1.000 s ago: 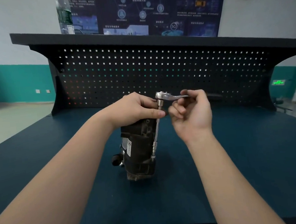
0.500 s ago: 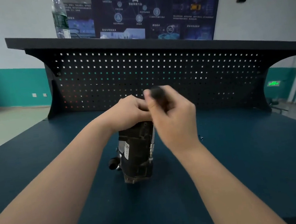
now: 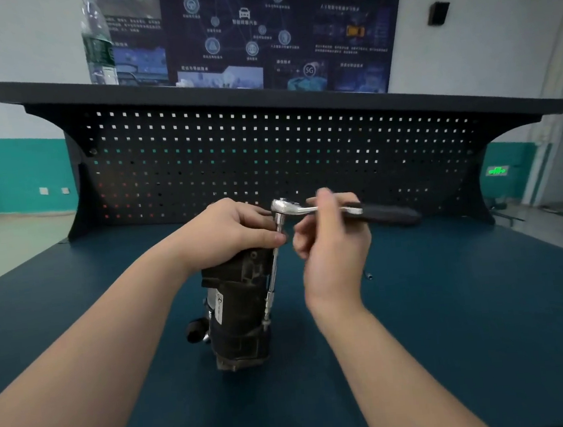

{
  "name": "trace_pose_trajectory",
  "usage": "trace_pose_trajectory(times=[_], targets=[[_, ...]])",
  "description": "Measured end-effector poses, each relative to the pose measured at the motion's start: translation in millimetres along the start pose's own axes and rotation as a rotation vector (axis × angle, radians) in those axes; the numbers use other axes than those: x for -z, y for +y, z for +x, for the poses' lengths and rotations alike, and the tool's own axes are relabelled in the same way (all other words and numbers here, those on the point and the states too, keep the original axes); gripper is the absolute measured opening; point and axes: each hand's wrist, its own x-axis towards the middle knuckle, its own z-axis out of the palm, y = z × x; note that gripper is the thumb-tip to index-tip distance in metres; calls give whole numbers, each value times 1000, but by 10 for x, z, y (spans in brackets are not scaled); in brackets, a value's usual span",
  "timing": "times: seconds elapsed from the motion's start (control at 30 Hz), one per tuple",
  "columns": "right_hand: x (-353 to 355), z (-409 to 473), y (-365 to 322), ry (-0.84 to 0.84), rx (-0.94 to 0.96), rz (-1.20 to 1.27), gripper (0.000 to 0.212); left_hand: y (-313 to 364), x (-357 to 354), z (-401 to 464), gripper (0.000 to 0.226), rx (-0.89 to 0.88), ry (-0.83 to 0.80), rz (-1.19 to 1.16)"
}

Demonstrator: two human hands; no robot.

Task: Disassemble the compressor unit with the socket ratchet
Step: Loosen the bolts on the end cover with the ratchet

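A black compressor unit [image 3: 238,310] stands upright on the dark blue bench top [image 3: 455,317]. My left hand [image 3: 230,232] grips its top end, thumb pressed against the long extension bar [image 3: 272,276] that runs down the unit's right side. The socket ratchet [image 3: 310,207] sits on top of that bar, its chrome head beside my left fingers and its black handle pointing right. My right hand [image 3: 331,243] holds the ratchet's chrome shaft, fingers curled round it from below. The bar's lower end meets the unit near its base.
A small loose metal part [image 3: 369,276] lies on the bench right of my right wrist. A black pegboard back panel [image 3: 268,159] with a shelf on top closes the far side. A plastic water bottle [image 3: 98,41] stands on that shelf.
My right hand swung the ratchet handle to the left over the unit and back out to the right. My left hand stayed on the unit's top.
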Motion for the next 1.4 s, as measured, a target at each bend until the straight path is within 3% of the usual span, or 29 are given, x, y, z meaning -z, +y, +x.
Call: trace_pose_trajectory(times=[0.03, 0.1, 0.2, 0.27, 0.33, 0.4, 0.43, 0.5, 0.67, 0.8, 0.87, 0.93, 1.03, 1.13, 1.2, 1.27, 1.33, 1.4], targets=[[-15, -109, -11, -77, 221, -192, 16, 15, 0, -8, 8, -27, -13, 11], [-15, -181, -32, -254, 468, -464, 14, 47, 2, -14, 28, -56, -37, 49], [10, -22, -73, -284, 452, -565, 12, 25, 36, 8, 29, -12, -87, 104], [19, 92, -64, -179, 204, -393, 14, 2, 55, 19, 13, 24, -88, 123], [51, 213, -30, -69, -232, 36, 18, -26, 53, 26, 6, 45, -44, 75], [103, 320, -16, -79, -661, 441, 17, -31, 28, 27, 2, 50, -7, 38], [126, 364, -6, -103, -782, 558, 13, -24, 16, 24, 1, 50, -1, 35], [132, 393, 16, -150, -832, 613, 9, 5, 5, 16, 1, 52, 0, 34], [49, 338, -60, -152, -594, 368, 25, 51, 43, -26, 31, 41, -79, 47], [15, 44, -89, -99, -197, 38, 36, 30, 19, -29, 21, -19, -30, 30], [-40, -168, -71, -178, 103, -261, 22, 24, 25, -33, 12, -38, -33, 57], [-98, -265, -69, -324, 271, -491, 13, -3, 40, -30, 32, -51, -27, 72], [-152, -188, -133, -359, 349, -637, 9, -3, 34, -20, 23, 1, 26, 98], [-154, -107, -184, -279, 377, -716, 34, 18, 22, -7, 24, 4, 36, 118], [-121, -51, -206, -216, 199, -460, 46, 27, 23, -3, 7, 19, -11, 88], [-68, 60, -193, -146, -135, -88, 52, 36, 32, -12, 22, 65, -35, 109], [-2, 192, -155, -145, -473, 204, 44, 34, 37, -13, 29, 79, -47, 133], [54, 312, -108, -167, -691, 328, 27, 50, 34, -28, 30, 62, -50, 105]])
